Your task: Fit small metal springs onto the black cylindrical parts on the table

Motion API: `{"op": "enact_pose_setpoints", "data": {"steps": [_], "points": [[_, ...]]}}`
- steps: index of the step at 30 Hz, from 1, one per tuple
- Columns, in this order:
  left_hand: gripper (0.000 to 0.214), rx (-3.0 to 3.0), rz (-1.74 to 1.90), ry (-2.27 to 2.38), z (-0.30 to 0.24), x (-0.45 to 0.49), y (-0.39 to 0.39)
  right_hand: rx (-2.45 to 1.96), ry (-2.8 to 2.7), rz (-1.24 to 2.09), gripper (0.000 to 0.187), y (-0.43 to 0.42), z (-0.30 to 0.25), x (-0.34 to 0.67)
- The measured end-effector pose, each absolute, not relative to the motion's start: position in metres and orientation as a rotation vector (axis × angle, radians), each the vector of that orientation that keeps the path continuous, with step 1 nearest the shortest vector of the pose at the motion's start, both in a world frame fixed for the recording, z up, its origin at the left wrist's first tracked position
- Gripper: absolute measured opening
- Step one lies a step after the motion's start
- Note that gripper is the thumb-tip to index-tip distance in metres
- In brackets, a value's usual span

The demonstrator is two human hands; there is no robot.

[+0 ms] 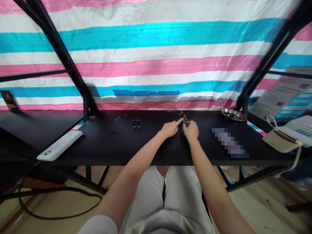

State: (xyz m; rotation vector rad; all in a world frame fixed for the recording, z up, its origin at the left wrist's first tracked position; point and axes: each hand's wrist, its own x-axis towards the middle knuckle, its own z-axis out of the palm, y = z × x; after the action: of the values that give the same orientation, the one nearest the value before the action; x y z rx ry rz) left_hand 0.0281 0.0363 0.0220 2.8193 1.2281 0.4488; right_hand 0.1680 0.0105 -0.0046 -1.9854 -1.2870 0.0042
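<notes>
A tight row of several small dark cylinders with greyish round ends (185,119) stands on the black table; their exact kind is too small to tell. My right hand (191,130) is closed around the near right side of this row, thumb and fingers pressed against it. From the left, my left hand (170,129) reaches in with its index finger stretched out to the row's edge, the other fingers partly bent. Farther left, two short black cylinders with pale ends (136,123) stand side by side, apart from both hands.
Small pale pieces (170,111) line the table's back edge, near a thin white squiggly strand (181,112). A shiny metal dish (233,114) sits back right, a blurred-out packet (229,143) before it. A white elongated case (60,145) lies left; a beige pouch (281,139) rests right.
</notes>
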Motion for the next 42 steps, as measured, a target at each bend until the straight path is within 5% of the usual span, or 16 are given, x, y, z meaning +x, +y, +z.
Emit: {"op": "enact_pose_setpoints", "data": {"steps": [11,24,42], "points": [[0.026,2.744,0.702,1.265,0.013,0.026,0.044,-1.979,-1.35,-0.014,0.017,0.011,-0.005,0.169],[0.025,1.724,1.39,1.278,0.008,-0.044,0.034,-1.446,-1.769,0.298,0.022,0.009,-0.008,0.145],[0.03,1.629,1.28,1.072,0.011,-0.046,0.033,-1.191,-1.858,0.208,0.026,0.011,-0.01,0.141]]}}
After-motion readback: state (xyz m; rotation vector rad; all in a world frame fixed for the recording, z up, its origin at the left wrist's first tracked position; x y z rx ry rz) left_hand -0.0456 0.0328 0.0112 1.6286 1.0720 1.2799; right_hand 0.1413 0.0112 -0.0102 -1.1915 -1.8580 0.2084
